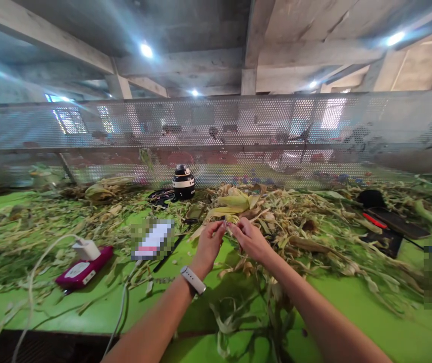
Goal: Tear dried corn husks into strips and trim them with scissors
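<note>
My left hand (209,247), with a pale watch band (193,280) on its wrist, is closed in a pinch. My right hand (252,239) pinches close beside it, the fingertips of both almost meeting. Something small and thin shows between them, too small to name. Just beyond the fingers lies a yellow-green corn husk (234,202) on a heap of dry husk strips (295,227). Loose curled strips (231,320) lie on the green tabletop (197,307) below my wrists.
A black-and-white jar-shaped bottle (184,184) stands at the back before a perforated metal screen (216,121). To the left are a phone (154,241) on a cable and a magenta power strip (84,269) with a white plug. Dark items (386,227) lie at right.
</note>
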`<state>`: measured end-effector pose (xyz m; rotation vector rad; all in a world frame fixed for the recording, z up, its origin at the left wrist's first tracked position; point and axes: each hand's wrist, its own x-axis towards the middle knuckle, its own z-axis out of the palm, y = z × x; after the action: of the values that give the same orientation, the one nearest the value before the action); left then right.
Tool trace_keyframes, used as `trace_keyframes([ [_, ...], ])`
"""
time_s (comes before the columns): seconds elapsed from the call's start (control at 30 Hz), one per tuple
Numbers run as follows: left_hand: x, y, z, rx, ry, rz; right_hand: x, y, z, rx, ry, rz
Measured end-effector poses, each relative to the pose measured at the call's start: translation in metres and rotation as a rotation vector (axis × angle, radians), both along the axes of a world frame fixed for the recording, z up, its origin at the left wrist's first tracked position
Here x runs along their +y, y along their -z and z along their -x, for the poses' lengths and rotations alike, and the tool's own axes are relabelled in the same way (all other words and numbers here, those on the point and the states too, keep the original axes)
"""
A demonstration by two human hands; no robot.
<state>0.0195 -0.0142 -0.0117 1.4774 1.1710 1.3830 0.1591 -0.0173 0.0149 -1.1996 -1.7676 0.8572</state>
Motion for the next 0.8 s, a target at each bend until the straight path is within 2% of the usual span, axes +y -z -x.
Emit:
trace_keyframes([
  [0.1,-0.002,0.001,-0.001,-0.09,0.002,0.036,0.004,0.004,0.0,0.143,0.031,0.073],
  [0.2,-0.003,0.001,-0.003,-0.034,0.006,0.023,0.007,0.005,-0.001,0.094,0.006,-0.003],
  [0.27,-0.004,0.0,-0.003,0.081,-0.036,-0.058,0.007,0.006,-0.001,-0.05,-0.052,-0.054],
  [0.33,-0.005,-0.001,-0.004,0.194,-0.093,-0.183,0.005,0.007,0.001,-0.143,-0.104,-0.038],
  [0.4,-0.008,-0.002,-0.005,0.26,-0.129,-0.285,0.005,0.01,0.003,-0.129,-0.147,-0.043],
  [0.5,-0.011,-0.003,-0.005,0.298,-0.149,-0.352,0.005,0.011,0.006,-0.028,-0.192,-0.117],
  [0.63,-0.011,-0.003,-0.002,0.324,-0.184,-0.334,0.002,0.004,0.004,-0.041,-0.154,-0.154],
  [0.8,-0.007,-0.002,0.002,0.335,-0.177,-0.224,-0.007,-0.005,-0.001,-0.241,-0.129,-0.292],
])
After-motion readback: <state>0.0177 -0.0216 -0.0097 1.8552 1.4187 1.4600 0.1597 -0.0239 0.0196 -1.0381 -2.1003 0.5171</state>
